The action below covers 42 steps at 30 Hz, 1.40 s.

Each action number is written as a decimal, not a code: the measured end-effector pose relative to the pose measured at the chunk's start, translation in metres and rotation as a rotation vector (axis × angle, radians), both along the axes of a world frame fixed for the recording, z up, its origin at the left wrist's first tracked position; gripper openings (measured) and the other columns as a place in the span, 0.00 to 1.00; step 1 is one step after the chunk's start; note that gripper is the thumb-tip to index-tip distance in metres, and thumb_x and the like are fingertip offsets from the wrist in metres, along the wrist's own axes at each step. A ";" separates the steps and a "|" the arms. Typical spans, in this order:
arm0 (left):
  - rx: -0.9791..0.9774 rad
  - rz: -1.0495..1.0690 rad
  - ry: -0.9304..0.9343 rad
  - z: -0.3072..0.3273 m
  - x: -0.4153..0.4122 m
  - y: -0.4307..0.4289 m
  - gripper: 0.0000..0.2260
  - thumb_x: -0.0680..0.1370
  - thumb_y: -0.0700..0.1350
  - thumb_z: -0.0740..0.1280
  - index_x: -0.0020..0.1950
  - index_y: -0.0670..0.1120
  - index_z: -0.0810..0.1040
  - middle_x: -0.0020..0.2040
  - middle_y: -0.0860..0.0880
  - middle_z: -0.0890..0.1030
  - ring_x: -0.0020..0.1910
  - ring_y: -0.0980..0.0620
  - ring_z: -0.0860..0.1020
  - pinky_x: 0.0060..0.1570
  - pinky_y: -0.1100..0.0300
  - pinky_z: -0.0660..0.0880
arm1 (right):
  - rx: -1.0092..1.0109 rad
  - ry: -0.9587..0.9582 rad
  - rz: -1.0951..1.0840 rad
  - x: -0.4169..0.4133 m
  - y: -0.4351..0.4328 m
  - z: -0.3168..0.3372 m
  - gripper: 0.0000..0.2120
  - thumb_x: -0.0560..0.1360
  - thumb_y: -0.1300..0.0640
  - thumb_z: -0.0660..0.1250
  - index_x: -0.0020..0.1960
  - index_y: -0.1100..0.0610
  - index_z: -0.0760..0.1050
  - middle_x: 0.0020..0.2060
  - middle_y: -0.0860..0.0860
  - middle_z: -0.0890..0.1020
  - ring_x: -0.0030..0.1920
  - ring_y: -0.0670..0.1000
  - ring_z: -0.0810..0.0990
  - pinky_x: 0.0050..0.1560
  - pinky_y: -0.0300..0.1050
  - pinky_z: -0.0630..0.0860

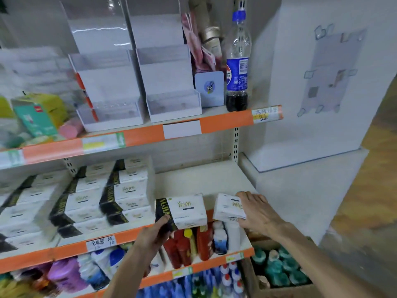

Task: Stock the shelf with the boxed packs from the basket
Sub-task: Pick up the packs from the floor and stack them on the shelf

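While the stacks of white-and-black boxed packs (126,190) fill the left of the middle shelf (214,181), I bring two more to the bare stretch at its right end, one in each hand. My left hand (153,234) grips the nearer pack (182,210) by its black end, fingers curled round the lower corner, so the printed white face looks outward the same way as the rows beside it; it sits at the shelf's front lip, just beside the last stack. My right hand (257,211) holds the second pack (228,208) from the right side, fingers laid over its top and thumb below, tilted a little and near the first pack, apart from it by a narrow gap. I judge I hold each by an outer edge so the inner sides stay free to slide together. Whether either pack rests fully on the board I cannot tell; both hang over the front edge. Next, I think, comes pushing them back and levelling the right one. No basket shows in view. Below stand red bottles (182,248).
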<state>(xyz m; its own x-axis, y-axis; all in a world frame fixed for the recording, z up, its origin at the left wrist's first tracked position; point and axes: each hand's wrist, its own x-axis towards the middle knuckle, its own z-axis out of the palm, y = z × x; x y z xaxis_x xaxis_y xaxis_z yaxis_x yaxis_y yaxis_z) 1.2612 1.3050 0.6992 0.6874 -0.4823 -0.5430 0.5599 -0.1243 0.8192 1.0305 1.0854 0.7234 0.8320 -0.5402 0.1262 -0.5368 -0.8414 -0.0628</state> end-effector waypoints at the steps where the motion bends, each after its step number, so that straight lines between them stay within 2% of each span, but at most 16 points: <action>1: 0.003 0.018 0.003 0.000 0.005 -0.006 0.11 0.71 0.41 0.75 0.42 0.33 0.79 0.32 0.41 0.82 0.30 0.48 0.79 0.25 0.64 0.77 | -0.005 -0.004 0.005 0.008 -0.005 0.002 0.30 0.68 0.47 0.67 0.67 0.52 0.62 0.59 0.50 0.73 0.61 0.53 0.73 0.61 0.47 0.65; 10: 0.039 0.042 0.019 -0.017 0.063 -0.066 0.16 0.70 0.40 0.76 0.52 0.32 0.78 0.44 0.37 0.82 0.36 0.44 0.79 0.29 0.60 0.78 | -0.148 0.063 0.035 0.084 -0.053 -0.003 0.30 0.67 0.49 0.70 0.65 0.54 0.64 0.55 0.51 0.74 0.55 0.55 0.75 0.60 0.48 0.68; 14: 0.118 0.075 -0.083 -0.037 0.080 -0.089 0.19 0.71 0.45 0.75 0.55 0.35 0.76 0.48 0.40 0.82 0.45 0.42 0.81 0.52 0.47 0.79 | -0.225 0.014 -0.066 0.110 -0.058 -0.013 0.34 0.47 0.53 0.81 0.51 0.56 0.73 0.39 0.51 0.77 0.37 0.53 0.78 0.40 0.46 0.75; 15: 0.137 0.074 -0.125 -0.040 0.078 -0.094 0.17 0.72 0.45 0.74 0.54 0.35 0.76 0.48 0.41 0.81 0.48 0.41 0.80 0.56 0.46 0.78 | -0.233 -0.028 -0.090 0.114 -0.057 -0.018 0.36 0.44 0.55 0.82 0.50 0.57 0.74 0.39 0.52 0.77 0.36 0.54 0.77 0.38 0.46 0.75; 18: 0.283 0.099 -0.268 -0.038 0.059 -0.105 0.17 0.75 0.43 0.71 0.55 0.31 0.76 0.47 0.39 0.78 0.52 0.37 0.78 0.56 0.47 0.76 | -0.140 -0.039 -0.103 0.119 -0.054 -0.037 0.38 0.45 0.49 0.84 0.52 0.58 0.76 0.44 0.54 0.78 0.42 0.55 0.77 0.43 0.49 0.77; 21: 0.405 0.038 -0.335 -0.036 0.050 -0.110 0.22 0.73 0.44 0.72 0.59 0.29 0.73 0.56 0.34 0.78 0.53 0.37 0.77 0.52 0.49 0.75 | 0.036 -0.067 -0.038 0.110 -0.053 -0.055 0.32 0.59 0.40 0.77 0.56 0.51 0.71 0.52 0.49 0.72 0.51 0.52 0.73 0.54 0.47 0.72; 23: 0.455 0.002 -0.389 -0.035 0.050 -0.112 0.25 0.73 0.43 0.71 0.62 0.29 0.68 0.64 0.33 0.71 0.52 0.38 0.75 0.51 0.50 0.73 | 0.088 -0.109 0.029 0.098 -0.058 -0.061 0.24 0.69 0.41 0.69 0.60 0.47 0.68 0.56 0.45 0.68 0.58 0.49 0.68 0.61 0.43 0.66; 25: 0.517 -0.026 -0.461 -0.026 0.048 -0.112 0.26 0.74 0.41 0.71 0.64 0.29 0.63 0.66 0.32 0.63 0.54 0.39 0.70 0.52 0.51 0.69 | 0.074 -0.138 0.047 0.086 -0.070 -0.062 0.22 0.73 0.44 0.66 0.64 0.45 0.66 0.60 0.44 0.67 0.63 0.48 0.66 0.64 0.43 0.62; 27: 0.590 -0.059 -0.549 -0.020 0.050 -0.112 0.29 0.74 0.43 0.71 0.66 0.31 0.60 0.67 0.32 0.62 0.62 0.36 0.67 0.58 0.48 0.68 | 0.081 -0.124 -0.019 0.079 -0.085 -0.059 0.25 0.74 0.43 0.65 0.69 0.46 0.64 0.63 0.45 0.67 0.66 0.49 0.64 0.65 0.44 0.60; 29: 0.633 -0.140 -0.662 -0.015 0.052 -0.113 0.32 0.75 0.47 0.70 0.69 0.34 0.58 0.67 0.32 0.63 0.64 0.34 0.67 0.62 0.46 0.68 | 0.141 -0.123 -0.091 0.077 -0.096 -0.052 0.27 0.75 0.44 0.66 0.71 0.46 0.63 0.64 0.45 0.66 0.67 0.49 0.62 0.65 0.45 0.58; 31: 0.682 -0.200 -0.745 -0.011 0.055 -0.116 0.31 0.75 0.48 0.68 0.70 0.35 0.57 0.67 0.33 0.64 0.63 0.34 0.69 0.61 0.45 0.69 | 0.149 -0.119 -0.132 0.080 -0.104 -0.048 0.26 0.75 0.52 0.67 0.71 0.47 0.64 0.65 0.46 0.66 0.68 0.52 0.63 0.66 0.48 0.61; 33: 0.728 -0.201 -0.855 -0.011 0.057 -0.119 0.26 0.75 0.46 0.68 0.65 0.35 0.61 0.63 0.33 0.66 0.56 0.33 0.74 0.54 0.44 0.73 | 0.078 -0.153 -0.219 0.085 -0.106 -0.044 0.25 0.73 0.61 0.66 0.69 0.51 0.68 0.64 0.50 0.68 0.66 0.56 0.65 0.63 0.50 0.65; 35: 0.738 -0.210 -0.994 -0.012 0.060 -0.121 0.20 0.74 0.45 0.66 0.58 0.37 0.63 0.57 0.35 0.67 0.45 0.33 0.77 0.45 0.43 0.77 | 0.075 -0.210 -0.295 0.095 -0.099 -0.040 0.22 0.74 0.58 0.64 0.68 0.54 0.68 0.63 0.54 0.69 0.65 0.57 0.65 0.63 0.51 0.66; 36: 0.769 -0.251 -1.058 -0.012 0.061 -0.122 0.19 0.75 0.45 0.65 0.58 0.37 0.63 0.56 0.36 0.67 0.43 0.34 0.76 0.45 0.43 0.77 | 0.121 -0.203 -0.263 0.101 -0.094 -0.037 0.23 0.75 0.53 0.63 0.69 0.53 0.67 0.64 0.53 0.69 0.66 0.56 0.63 0.65 0.50 0.65; 40: 0.950 -0.399 -1.221 -0.008 0.069 -0.128 0.20 0.76 0.51 0.62 0.65 0.44 0.63 0.59 0.42 0.65 0.58 0.39 0.66 0.51 0.49 0.74 | 0.227 -0.026 -0.083 0.125 -0.080 -0.030 0.32 0.71 0.42 0.64 0.72 0.49 0.61 0.69 0.50 0.63 0.71 0.55 0.56 0.68 0.54 0.60; 42: 0.918 -0.446 -1.294 -0.011 0.074 -0.129 0.20 0.77 0.51 0.61 0.67 0.46 0.64 0.61 0.45 0.66 0.61 0.43 0.64 0.53 0.51 0.75 | 0.205 0.069 0.029 0.131 -0.084 -0.025 0.39 0.69 0.45 0.68 0.75 0.47 0.53 0.73 0.50 0.55 0.74 0.57 0.51 0.69 0.55 0.56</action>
